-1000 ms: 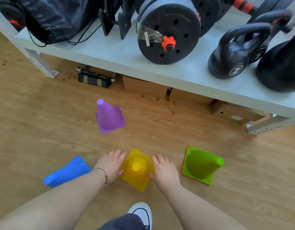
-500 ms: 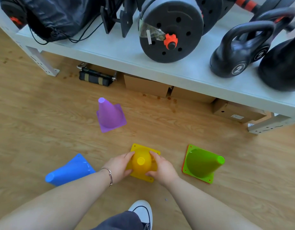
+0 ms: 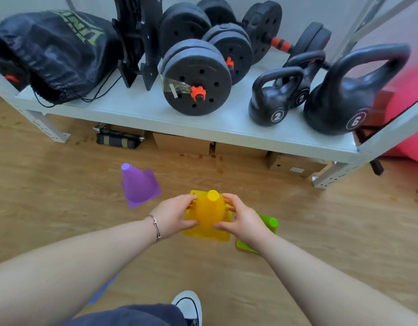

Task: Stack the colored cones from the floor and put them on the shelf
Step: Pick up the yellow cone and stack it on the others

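Both hands clasp yellow cone [image 3: 209, 214]: left hand [image 3: 172, 216] & right hand [image 3: 244, 220] fingers wrapped on opp. sides, cone upright btwn them. Purple cone [image 3: 138, 185] upright, left of fingers; green cone [image 3: 268, 225] lying behind right hand.

Yellow cone [image 3: 209, 214] gripped at both sides by left hand [image 3: 174, 214] and right hand [image 3: 244, 220]. Purple cone [image 3: 138, 187] upright on floor [image 3: 62, 196]; green cone [image 3: 269, 223] partly hidden behind right hand. Shelf [image 3: 137, 107] carries weights.
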The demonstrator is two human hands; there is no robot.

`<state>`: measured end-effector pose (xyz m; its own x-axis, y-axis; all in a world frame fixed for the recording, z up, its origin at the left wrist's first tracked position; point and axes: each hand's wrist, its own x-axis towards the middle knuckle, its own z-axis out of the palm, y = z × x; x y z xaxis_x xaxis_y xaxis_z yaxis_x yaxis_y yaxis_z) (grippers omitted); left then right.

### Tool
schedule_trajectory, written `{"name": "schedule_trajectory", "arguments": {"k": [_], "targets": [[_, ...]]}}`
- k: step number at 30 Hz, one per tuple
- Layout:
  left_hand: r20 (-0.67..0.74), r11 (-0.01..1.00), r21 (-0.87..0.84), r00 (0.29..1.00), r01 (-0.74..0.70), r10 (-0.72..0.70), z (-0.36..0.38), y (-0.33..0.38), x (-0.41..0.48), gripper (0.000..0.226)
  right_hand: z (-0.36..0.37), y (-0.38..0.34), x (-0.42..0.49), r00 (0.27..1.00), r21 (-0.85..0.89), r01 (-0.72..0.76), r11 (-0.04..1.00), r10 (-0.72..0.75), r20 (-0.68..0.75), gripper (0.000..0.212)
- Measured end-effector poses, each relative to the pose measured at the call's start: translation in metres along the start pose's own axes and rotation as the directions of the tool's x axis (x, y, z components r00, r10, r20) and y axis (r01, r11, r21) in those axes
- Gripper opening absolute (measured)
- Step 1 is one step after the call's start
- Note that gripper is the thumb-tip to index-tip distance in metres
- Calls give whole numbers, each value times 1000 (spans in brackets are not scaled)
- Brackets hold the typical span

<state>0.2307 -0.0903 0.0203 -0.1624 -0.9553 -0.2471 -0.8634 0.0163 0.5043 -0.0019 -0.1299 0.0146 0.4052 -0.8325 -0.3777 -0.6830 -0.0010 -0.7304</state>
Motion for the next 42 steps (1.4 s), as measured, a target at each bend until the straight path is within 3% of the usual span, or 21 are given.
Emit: {"name": "schedule_trajectory", "arguments": {"k": [7, 14, 23, 42], "targets": [[38, 997, 29, 997, -67, 66, -11, 73, 28, 69, -78, 13, -24, 999, -11, 37, 999, -37, -23, 80], [51, 993, 51, 993, -111, 108, 20, 117, 48, 67, -107, 52, -50, 997, -13, -17, 1000, 16, -69, 82], [170, 972, 156, 974, -177, 150, 69, 122, 80, 65, -85, 105, -55, 979, 37, -148, 988, 151, -133, 80], [263, 997, 54, 964, -57, 41, 149, 100, 99, 59, -37, 159, -30, 947, -49, -311, 949, 305, -98, 83]]}}
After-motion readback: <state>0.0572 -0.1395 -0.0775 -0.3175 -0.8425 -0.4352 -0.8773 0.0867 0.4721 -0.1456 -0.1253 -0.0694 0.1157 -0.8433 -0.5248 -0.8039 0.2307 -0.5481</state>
